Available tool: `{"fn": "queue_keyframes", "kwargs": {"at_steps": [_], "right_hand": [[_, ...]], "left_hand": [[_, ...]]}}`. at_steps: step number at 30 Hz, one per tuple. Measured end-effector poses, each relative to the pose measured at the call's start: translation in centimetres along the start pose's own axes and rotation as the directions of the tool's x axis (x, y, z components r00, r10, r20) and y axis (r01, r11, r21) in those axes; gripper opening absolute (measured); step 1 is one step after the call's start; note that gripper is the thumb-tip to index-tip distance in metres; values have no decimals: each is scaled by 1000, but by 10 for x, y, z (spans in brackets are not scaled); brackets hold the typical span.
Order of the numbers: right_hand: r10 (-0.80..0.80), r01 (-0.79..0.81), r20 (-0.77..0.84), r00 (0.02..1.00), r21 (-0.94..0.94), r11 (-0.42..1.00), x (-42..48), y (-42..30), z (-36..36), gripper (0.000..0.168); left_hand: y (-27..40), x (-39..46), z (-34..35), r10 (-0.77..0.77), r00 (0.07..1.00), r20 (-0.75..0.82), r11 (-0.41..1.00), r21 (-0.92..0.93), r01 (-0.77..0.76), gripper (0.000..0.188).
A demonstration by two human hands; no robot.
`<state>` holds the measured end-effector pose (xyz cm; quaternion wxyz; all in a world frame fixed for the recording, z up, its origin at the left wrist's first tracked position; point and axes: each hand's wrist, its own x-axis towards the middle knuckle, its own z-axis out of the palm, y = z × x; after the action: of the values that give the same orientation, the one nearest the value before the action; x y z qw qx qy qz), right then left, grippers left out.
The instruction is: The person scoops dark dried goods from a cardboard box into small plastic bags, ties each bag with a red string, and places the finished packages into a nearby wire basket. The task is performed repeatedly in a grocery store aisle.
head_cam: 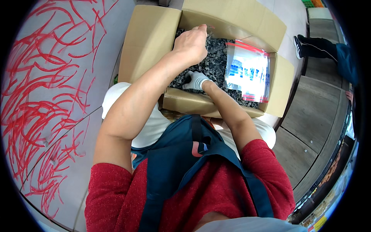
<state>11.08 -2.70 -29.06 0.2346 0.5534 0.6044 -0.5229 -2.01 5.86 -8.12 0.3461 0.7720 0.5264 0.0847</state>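
Observation:
An open cardboard box (191,102) before me holds dark, crinkled dried pieces (216,59) that look like wood ear fungus. My left hand (191,43), bare, is above the box's far left part, its fingers closed on the edge of a clear plastic bag (211,28) with a red strip, mostly hidden behind the hand. My right hand (195,80), in a white and grey striped glove, reaches down into the dark pieces near the box's near wall; its fingertips are partly hidden. Several clear zip bags (246,72) with red strips and blue print lie on the pieces at right.
The box's flaps (147,43) spread outward. Red strokes cover the pale surface (58,101) at left. A grey wood-look cabinet (313,113) stands at right. Beyond it, at the upper right, are another person's legs (318,47) in dark trousers.

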Motion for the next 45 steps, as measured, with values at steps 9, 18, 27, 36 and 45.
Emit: {"fn": "queue_keyframes", "kwargs": {"at_steps": [9, 18, 27, 36, 45], "right_hand": [[-8, 2, -76, 997, -88, 996, -8, -10, 10, 81], [-66, 43, -121, 991, -182, 982, -6, -5, 23, 45], [112, 97, -208, 972, 783, 615, -72, 18, -6, 23], [86, 557, -554, 828, 830, -14, -173, -35, -104, 31], [163, 641, -632, 758, 768, -1, -196, -67, -106, 41]], "left_hand": [[2, -3, -3, -1, 1000, 15, 1000, -10, 1, 65], [4, -4, -11, -15, 1000, 27, 1000, -25, 16, 69], [-1, -8, -13, -28, 999, 20, 999, -43, 29, 70], [2, -8, -9, 22, 1000, 19, 998, -50, -21, 70], [2, -9, -8, 34, 999, 28, 999, -43, -32, 71]]}}
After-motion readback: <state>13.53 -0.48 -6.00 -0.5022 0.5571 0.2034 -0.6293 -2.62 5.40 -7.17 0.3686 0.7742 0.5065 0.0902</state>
